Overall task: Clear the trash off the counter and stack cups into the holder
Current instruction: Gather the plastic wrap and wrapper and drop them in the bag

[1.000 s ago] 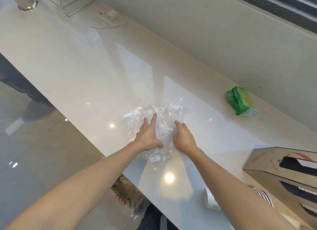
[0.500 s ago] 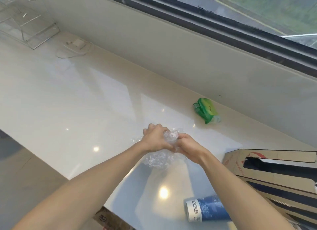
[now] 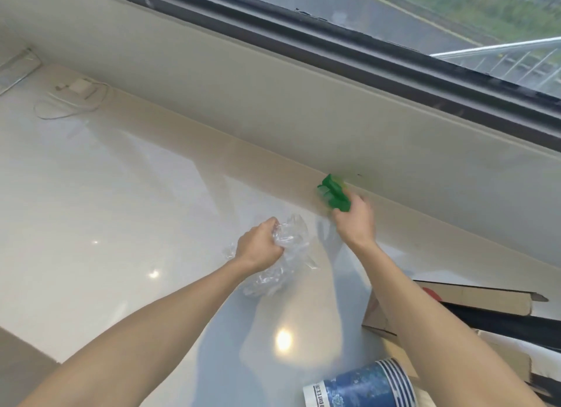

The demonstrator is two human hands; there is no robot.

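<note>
Now, nearest to me, well back from both sets of fingers and close beside my right forearm, a stack of blue patterned paper cups (image 3: pixel 362 384) lies on its side on the glossy pale counter (image 3: pixel 106 212), with the brown cardboard cup holder (image 3: pixel 485 299) with its dark slots just beyond that arm. Neither has been touched, so I judge the stacking half of the job is all still ahead. Further out, my left hand (image 3: pixel 259 247) is closed in a fist around the crumpled clear plastic wrap (image 3: pixel 287 256), most of which bulges out to the right of and below my fingers. A moment ago both hands were bunching that wrap together; now the left holds it alone, and the right has let go and travelled forward. My right hand (image 3: pixel 353 220) has reached the small crumpled green wrapper (image 3: pixel 334 194), which lies where the counter meets the beige wall under the window. My fingertips are curled onto its near edge, though the blur keeps me from telling whether they have pinched it firmly or are only touching. If the grip holds, both pieces of trash will be in hand and ready to carry off. Far to the left of my fingers, a white charger with its looped cable (image 3: pixel 74 98) rests by the wall.
</note>
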